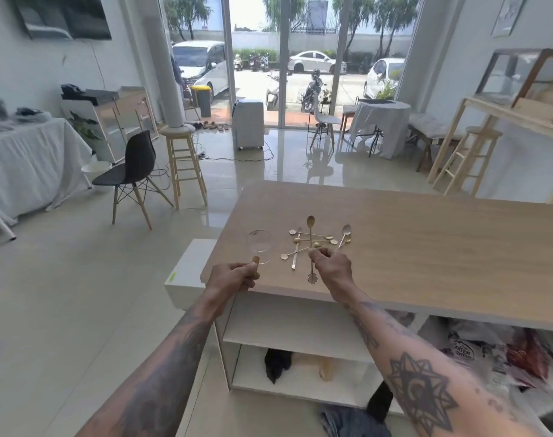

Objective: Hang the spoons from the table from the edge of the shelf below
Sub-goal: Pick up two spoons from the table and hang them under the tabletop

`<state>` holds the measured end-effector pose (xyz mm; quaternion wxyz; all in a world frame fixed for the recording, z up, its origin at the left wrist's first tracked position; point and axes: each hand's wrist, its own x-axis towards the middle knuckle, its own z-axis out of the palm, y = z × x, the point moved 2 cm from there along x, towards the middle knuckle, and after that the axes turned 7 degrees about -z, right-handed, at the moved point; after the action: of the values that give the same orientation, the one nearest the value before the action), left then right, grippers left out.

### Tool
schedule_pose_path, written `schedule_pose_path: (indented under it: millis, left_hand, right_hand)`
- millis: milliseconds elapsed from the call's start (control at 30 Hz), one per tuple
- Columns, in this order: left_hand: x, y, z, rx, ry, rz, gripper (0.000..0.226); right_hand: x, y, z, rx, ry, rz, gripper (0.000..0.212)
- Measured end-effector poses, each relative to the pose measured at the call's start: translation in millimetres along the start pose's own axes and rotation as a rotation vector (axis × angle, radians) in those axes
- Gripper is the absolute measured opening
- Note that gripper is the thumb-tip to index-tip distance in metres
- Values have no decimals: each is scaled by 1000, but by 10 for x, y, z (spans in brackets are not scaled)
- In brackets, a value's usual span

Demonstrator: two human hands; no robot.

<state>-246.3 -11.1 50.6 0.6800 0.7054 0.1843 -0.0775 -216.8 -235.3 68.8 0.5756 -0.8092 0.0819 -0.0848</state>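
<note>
Right hand (pixel 330 266), fingers pinched shut on the thin stem of a long gold spoon (pixel 310 247) with a flower-shaped end, lifting it by the middle, probably so it clears the pile. Left hand (pixel 234 277), curled closed around the wooden handle of a clear round glass piece (pixel 258 246). Remaining slender gold and silver spoons (pixel 313 239) lie crossed on the smooth pale wood-grain tabletop (pixel 426 241); the white shelf (pixel 300 348) waits below.
</note>
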Motion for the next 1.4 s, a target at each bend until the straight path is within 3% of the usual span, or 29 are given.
schedule_pose_path:
  millis: [300, 600, 767, 933, 1067, 1400]
  left_hand:
    - [-407, -1152, -369, 15, 99, -159, 22]
    - [-82, -1866, -322, 10, 124, -270, 13]
    - [323, -2228, -238, 56, 149, -313, 13]
    - [985, -2548, -217, 68, 164, -338, 10]
    - [1709, -2823, -124, 96, 162, -363, 8]
    - [3001, -3184, 128, 163, 93, -503, 37]
  right_hand:
    - [-771, 792, 445, -97, -149, 125, 21]
    - [-855, 1635, 836, -141, -209, 276, 25]
    - [-649, 2153, 1121, -133, -200, 401, 13]
    - [-220, 2693, 1582, -155, -197, 529, 16]
    - [280, 3200, 2019, -198, -157, 572, 30]
    - [1053, 3891, 2690, -271, -66, 536, 16]
